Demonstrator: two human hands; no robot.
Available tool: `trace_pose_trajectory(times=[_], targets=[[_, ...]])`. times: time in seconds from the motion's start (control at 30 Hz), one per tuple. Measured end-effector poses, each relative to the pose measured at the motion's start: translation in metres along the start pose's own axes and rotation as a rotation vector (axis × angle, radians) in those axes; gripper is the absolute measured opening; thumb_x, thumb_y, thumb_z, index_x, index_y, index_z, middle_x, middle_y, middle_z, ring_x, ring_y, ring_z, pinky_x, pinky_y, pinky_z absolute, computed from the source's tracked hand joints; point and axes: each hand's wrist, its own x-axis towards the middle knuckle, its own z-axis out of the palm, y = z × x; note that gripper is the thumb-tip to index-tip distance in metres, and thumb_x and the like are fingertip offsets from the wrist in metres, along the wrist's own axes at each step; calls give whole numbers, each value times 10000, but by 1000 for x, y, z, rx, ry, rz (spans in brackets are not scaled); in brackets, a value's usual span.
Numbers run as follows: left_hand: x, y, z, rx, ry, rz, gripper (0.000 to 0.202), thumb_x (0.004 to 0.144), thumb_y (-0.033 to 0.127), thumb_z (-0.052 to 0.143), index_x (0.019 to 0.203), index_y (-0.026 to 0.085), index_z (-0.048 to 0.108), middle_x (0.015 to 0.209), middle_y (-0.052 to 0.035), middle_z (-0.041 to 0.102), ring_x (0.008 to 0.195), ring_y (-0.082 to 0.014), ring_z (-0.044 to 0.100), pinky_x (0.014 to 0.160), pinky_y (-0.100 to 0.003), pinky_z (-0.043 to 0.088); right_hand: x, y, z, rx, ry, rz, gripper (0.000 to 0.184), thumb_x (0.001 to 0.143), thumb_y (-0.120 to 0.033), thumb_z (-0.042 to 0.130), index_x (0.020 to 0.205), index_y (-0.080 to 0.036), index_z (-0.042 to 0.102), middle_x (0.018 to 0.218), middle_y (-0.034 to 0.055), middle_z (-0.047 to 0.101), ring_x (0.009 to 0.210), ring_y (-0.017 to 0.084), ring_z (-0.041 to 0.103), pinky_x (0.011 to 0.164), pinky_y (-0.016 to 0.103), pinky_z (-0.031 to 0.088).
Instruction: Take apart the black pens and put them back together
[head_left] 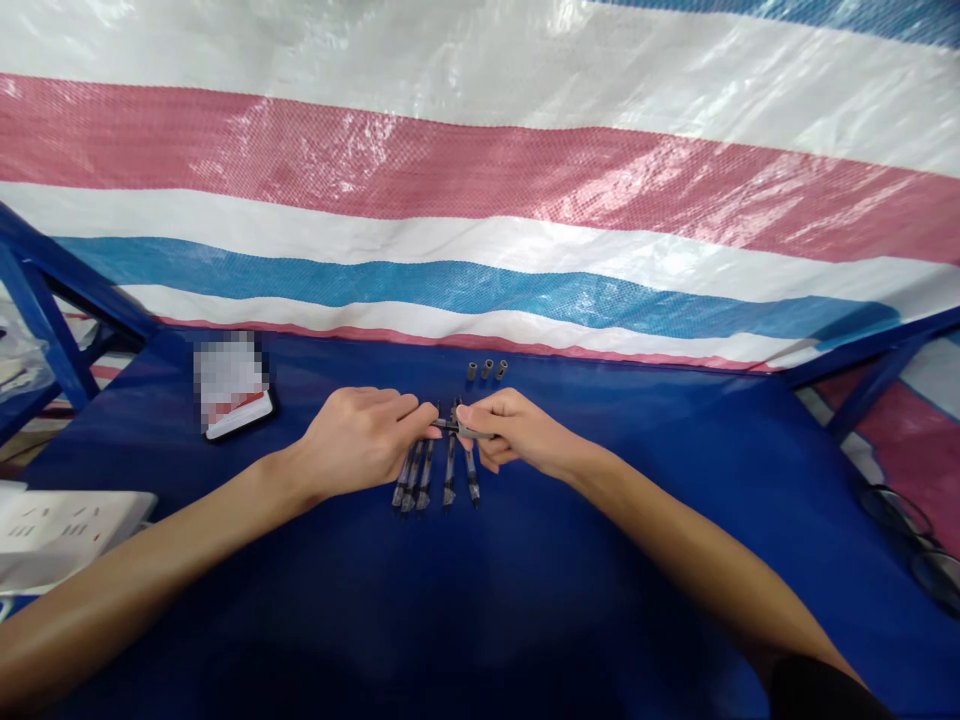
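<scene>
My left hand (371, 435) is closed, its thumb and index finger pinching one end of a thin dark pen (445, 424). My right hand (517, 430) pinches a grey piece at the pen's other end, so the pen lies roughly level between both hands. Beneath them, several similar pens (449, 475) with dark and clear barrels lie side by side on the blue table (465, 600). Their far ends are partly hidden by my fingers. Just beyond my right hand, three short grey tubes (487, 369) stand in a row.
A phone-like object (240, 415) with a blurred-out top lies at the back left. A white power strip (75, 530) sits at the left edge. Striped plastic sheeting (480, 170) hangs behind the table, between blue frame posts (45, 310). Dark cables (911, 525) show at the far right.
</scene>
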Motion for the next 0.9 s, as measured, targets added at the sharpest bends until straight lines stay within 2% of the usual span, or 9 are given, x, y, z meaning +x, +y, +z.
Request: trace_pose_trajectory(times=[0.1,0.13,0.2,0.3,0.37,0.47,0.53,0.67,0.9], targets=[[0,0,0,69,51,62,276,936,189,404,719,165,573,559,15,540,496,-113,466,515,-262,278,2,4,-2,225,-181,132,410,925,-495,465,702,-160,541,385,-133,214,336,53,225,456,230,408],[-1,0,0,55,47,52,280,938,195,401,719,166,574,562,15,544,497,-112,469,514,-260,278,2,4,-2,213,-177,127,423,933,-497,447,704,-157,549,378,-129,232,331,54,235,457,233,415],[-1,-1,2,-30,11,-27,298,949,226,386,725,170,574,559,19,553,496,-108,482,501,-255,264,1,4,0,69,-59,31,450,948,-493,409,712,-147,574,392,-104,308,347,62,314,488,242,441],[-1,-3,3,-207,-100,-187,304,954,273,380,741,177,574,537,32,548,478,-102,486,479,-251,229,-3,3,5,-400,264,-286,350,940,-443,459,866,-140,618,568,-30,521,508,93,501,557,240,456],[0,-4,1,-309,-182,-251,309,954,291,377,735,177,563,529,37,536,470,-100,479,484,-246,230,-4,3,7,-804,409,-545,265,932,-383,502,968,-146,615,742,22,615,645,116,569,602,245,455],[2,-4,-2,-439,-274,-280,348,960,307,357,685,172,522,515,41,507,460,-92,454,496,-236,244,-5,5,8,-1327,463,-868,210,954,-293,483,945,-139,625,748,38,647,642,124,572,583,258,430],[3,-5,-3,-496,-300,-281,371,962,317,346,656,170,497,503,42,488,450,-87,433,498,-231,246,-5,6,7,-1509,487,-989,201,956,-259,485,911,-129,631,653,18,628,562,118,537,529,265,395],[3,-6,-3,-475,-271,-262,369,959,315,345,655,170,496,505,35,494,454,-91,441,498,-232,240,-5,6,7,-1498,502,-959,244,970,-273,463,888,-123,637,597,3,604,510,107,506,522,259,402],[0,-5,1,-312,-150,-179,344,960,282,363,675,167,518,522,33,535,452,-86,468,477,-236,217,-6,6,6,-1136,390,-733,336,984,-339,410,886,-131,655,647,20,614,560,103,519,571,239,420]])
